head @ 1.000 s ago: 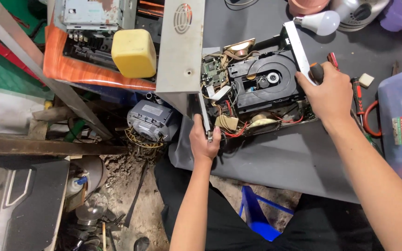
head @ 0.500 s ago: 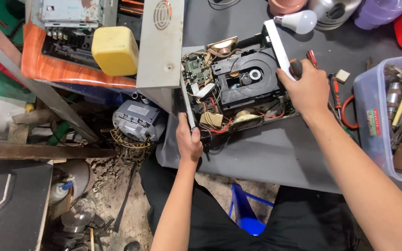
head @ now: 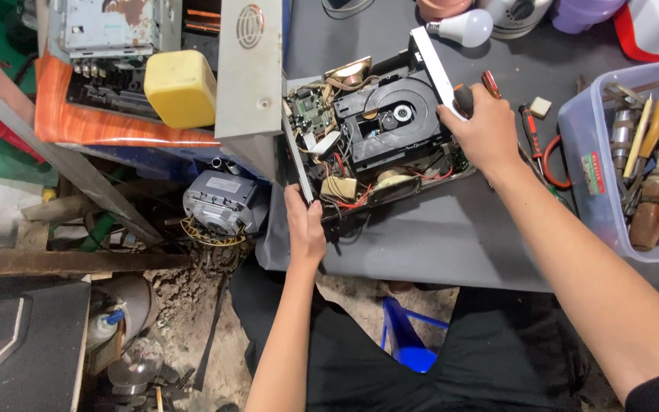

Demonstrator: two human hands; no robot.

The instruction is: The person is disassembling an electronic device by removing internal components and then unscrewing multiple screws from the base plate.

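Note:
An opened disc player (head: 390,126) with a black drive tray, circuit boards and red wires lies tilted on the grey table (head: 436,229). My left hand (head: 305,229) grips its near left corner at the table's edge. My right hand (head: 486,130) rests at the player's right side, closed around a black-handled tool (head: 463,98) next to the white side panel (head: 436,69). A grey metal cover (head: 249,72) stands at the player's left side.
A clear plastic bin (head: 612,191) with several screwdrivers stands at the right. Red-handled pliers (head: 532,133), a white bulb (head: 463,27), a yellow block (head: 181,88) on an orange board, a grey motor (head: 219,202) and a blue stool (head: 406,339) lie around.
The view has shifted, so the player sits lower and more central. Both hands keep their hold; the right hand has settled closer to the white side panel.

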